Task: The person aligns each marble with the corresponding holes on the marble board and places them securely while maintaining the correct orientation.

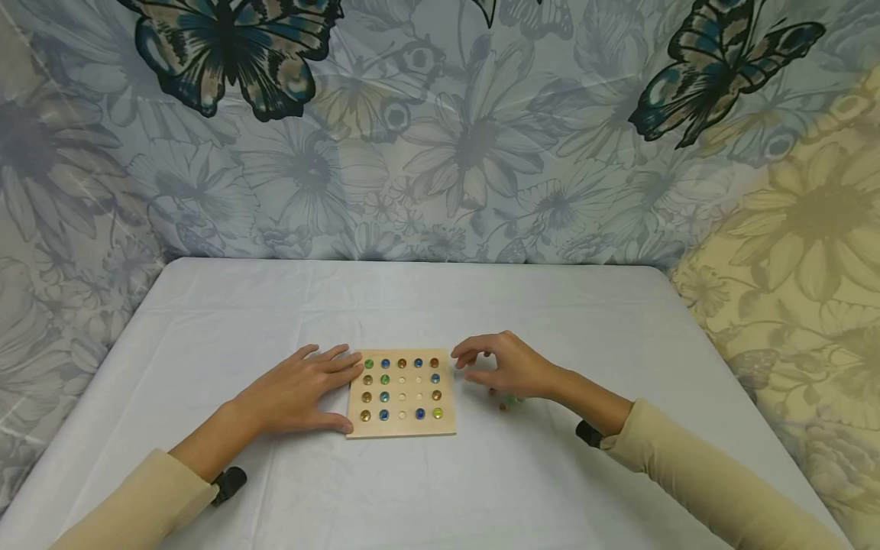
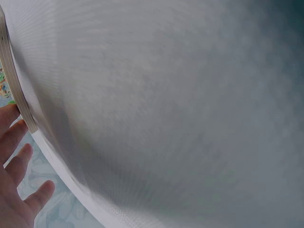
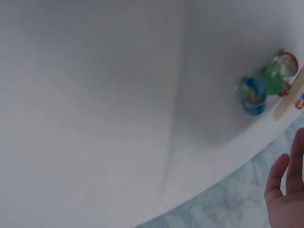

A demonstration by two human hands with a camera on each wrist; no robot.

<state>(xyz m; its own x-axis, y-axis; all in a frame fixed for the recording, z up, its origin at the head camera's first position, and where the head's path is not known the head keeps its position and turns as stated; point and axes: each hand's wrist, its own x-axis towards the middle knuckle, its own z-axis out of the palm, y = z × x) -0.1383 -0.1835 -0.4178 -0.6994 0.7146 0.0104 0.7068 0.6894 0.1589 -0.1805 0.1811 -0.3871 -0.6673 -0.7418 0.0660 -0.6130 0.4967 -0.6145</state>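
A pale wooden board (image 1: 402, 429) lies on the white cloth, with glass marbles (image 1: 385, 397) in many of its round hollows. Several hollows near its middle hold none. My left hand (image 1: 292, 393) rests at the board's left side, its fingers spread and fingertips touching the edge; the left wrist view shows the board's layered edge (image 2: 16, 76) beside the fingers. Just past the board's right edge hovers my right hand (image 1: 512, 367), fingers loosely bent, thumb apart from the index finger. A small dark reddish spot shows between its fingers; I cannot make it out.
Loose marbles (image 1: 510, 399) lie on the cloth under the right wrist, partly hidden; the right wrist view shows blue and green marbles (image 3: 273, 80) beside the board (image 3: 287, 100). The white-covered table (image 1: 412, 305) ends at a flower-and-butterfly curtain (image 1: 474, 145).
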